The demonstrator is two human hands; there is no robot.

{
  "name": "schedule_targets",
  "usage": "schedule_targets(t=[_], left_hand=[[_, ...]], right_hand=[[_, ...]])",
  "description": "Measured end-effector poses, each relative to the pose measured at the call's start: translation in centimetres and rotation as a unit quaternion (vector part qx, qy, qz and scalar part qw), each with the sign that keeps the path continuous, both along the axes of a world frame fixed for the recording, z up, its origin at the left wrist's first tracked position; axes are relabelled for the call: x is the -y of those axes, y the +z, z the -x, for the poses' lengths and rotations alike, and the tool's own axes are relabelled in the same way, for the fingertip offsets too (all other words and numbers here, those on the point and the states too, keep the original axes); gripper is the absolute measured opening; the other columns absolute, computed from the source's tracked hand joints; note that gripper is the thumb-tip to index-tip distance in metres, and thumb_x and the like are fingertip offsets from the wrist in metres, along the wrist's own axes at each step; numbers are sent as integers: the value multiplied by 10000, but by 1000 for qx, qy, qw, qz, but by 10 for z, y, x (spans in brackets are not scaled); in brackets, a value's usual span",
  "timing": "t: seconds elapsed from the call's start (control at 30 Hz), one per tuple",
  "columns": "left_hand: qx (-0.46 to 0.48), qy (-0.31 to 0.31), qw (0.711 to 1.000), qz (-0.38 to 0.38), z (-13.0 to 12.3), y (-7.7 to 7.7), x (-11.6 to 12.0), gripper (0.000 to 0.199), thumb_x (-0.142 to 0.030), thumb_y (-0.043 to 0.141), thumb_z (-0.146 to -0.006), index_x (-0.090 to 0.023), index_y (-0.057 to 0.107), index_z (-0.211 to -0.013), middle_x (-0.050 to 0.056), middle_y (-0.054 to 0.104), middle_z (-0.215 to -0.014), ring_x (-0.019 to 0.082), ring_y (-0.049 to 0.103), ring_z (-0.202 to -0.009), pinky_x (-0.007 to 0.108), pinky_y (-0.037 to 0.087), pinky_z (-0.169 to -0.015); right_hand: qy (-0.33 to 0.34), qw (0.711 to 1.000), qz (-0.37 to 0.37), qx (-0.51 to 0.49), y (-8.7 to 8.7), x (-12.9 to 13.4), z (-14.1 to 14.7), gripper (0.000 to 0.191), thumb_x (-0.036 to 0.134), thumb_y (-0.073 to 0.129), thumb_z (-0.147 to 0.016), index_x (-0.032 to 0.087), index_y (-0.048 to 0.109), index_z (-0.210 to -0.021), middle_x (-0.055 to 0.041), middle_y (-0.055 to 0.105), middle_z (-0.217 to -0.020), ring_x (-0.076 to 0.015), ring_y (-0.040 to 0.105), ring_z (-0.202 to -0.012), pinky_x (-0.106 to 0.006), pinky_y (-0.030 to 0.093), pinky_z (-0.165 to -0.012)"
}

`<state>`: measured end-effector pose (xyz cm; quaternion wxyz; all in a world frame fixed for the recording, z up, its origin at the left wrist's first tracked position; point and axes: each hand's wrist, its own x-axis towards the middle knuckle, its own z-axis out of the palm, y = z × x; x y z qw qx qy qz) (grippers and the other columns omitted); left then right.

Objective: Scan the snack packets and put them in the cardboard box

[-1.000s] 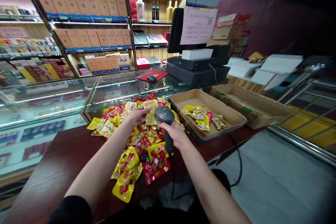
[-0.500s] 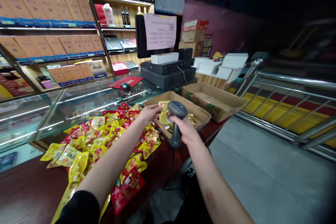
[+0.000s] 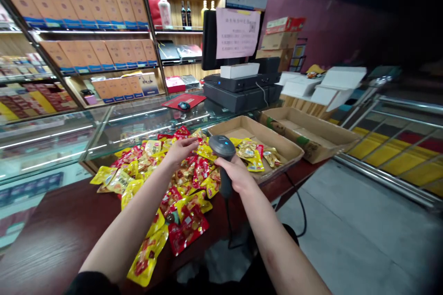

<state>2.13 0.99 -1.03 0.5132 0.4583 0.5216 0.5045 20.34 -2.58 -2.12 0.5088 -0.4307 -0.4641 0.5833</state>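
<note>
In the head view, a shallow cardboard tray (image 3: 273,134) sits on the dark wooden worktop (image 3: 51,226) just ahead of the right hand, holding a small group of yellow snack packets (image 3: 251,154). A second cardboard box (image 3: 311,140) stands beyond it, further right. A heap of yellow and red snack packets (image 3: 187,179) spreads over the worktop beneath both hands and out to the left of them.

Both bare forearms reach up from the bottom of the view, with a dark sleeve (image 3: 92,284) at the left arm. The left hand (image 3: 182,150) is open, palm down, just over the heap, with its fingers stretched toward the right hand; nothing shows held in it. The right hand (image 3: 235,173) is clenched round a dark grey handheld barcode scanner (image 3: 223,159).

The scanner stands nearly upright, its long axis tilted only slightly. Its head is on top, near the left fingertips, and its handle runs downward through the right fist. A black cable (image 3: 229,226) drops from the handle's end past the worktop's edge.
</note>
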Motion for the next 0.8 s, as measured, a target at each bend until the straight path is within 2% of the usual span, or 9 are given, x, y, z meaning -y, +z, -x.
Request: schedule_targets(t=[0.13, 0.23, 0.4, 0.5, 0.53, 0.6, 0.7, 0.8], left_hand=[[-66, 47, 996, -21, 55, -4, 31, 571, -418, 780, -598, -160, 681, -1098, 91, 667, -1088, 195, 632, -876, 336, 525, -785], [-120, 70, 990, -26, 80, -14, 50, 569, -431, 740, -644, -148, 664, -1132, 99, 682, -1043, 201, 645, -844, 338, 528, -769], [-265, 55, 963, -14, 85, -27, 74, 445, -380, 632, -742, -171, 668, -1133, 78, 717, -881, 201, 654, -722, 332, 509, -720], [-331, 59, 941, -46, 73, -29, 82, 341, -317, 609, -751, -203, 704, -1058, 63, 717, -927, 211, 653, -793, 325, 485, -783], [-328, 62, 941, -56, 68, -31, 83, 325, -304, 612, -748, -204, 710, -1042, 67, 714, -948, 218, 649, -823, 324, 479, -795], [-275, 43, 959, -52, 54, -36, 82, 333, -291, 624, -745, -199, 705, -1055, 80, 707, -965, 227, 643, -833, 322, 487, -767], [-122, -28, 992, 8, 32, -48, 73, 411, -263, 643, -743, -197, 655, -1149, 91, 692, -1002, 216, 638, -808, 306, 503, -681], [-26, -30, 998, 49, 13, -58, 62, 446, -213, 660, -733, -185, 627, -1177, 81, 680, -1011, 187, 623, -807, 291, 509, -673]], right_hand=[[73, 997, 23, 9, -10, 11, 40, 212, 230, 669, -583, 172, 671, -787, 14, 649, -649, -148, 568, -622, -271, 422, -629], [85, 996, 27, 25, -18, 17, 60, 180, 214, 671, -573, 176, 679, -749, 10, 669, -707, -145, 572, -673, -265, 417, -664], [71, 997, 35, 22, -31, 21, 62, 229, 228, 678, -575, 167, 695, -794, -8, 688, -779, -151, 586, -724, -274, 422, -709], [27, 998, 47, 23, -36, 20, 46, 221, 241, 689, -580, 160, 681, -785, -7, 679, -738, -149, 589, -687, -277, 436, -684], [14, 998, 58, 18, -37, 19, 41, 208, 243, 691, -581, 161, 674, -771, -3, 671, -708, -147, 588, -662, -275, 442, -662], [-8, 997, 79, 0, -40, 17, 31, 190, 232, 699, -574, 170, 661, -749, 10, 650, -652, -140, 583, -614, -266, 452, -623], [-31, 995, 95, -28, -46, 12, 22, 194, 203, 708, -557, 179, 659, -744, 13, 645, -647, -128, 582, -585, -248, 463, -592], [-24, 994, 104, -32, -52, 5, 20, 201, 197, 698, -563, 170, 672, -760, -13, 670, -700, -136, 595, -600, -248, 475, -578]])
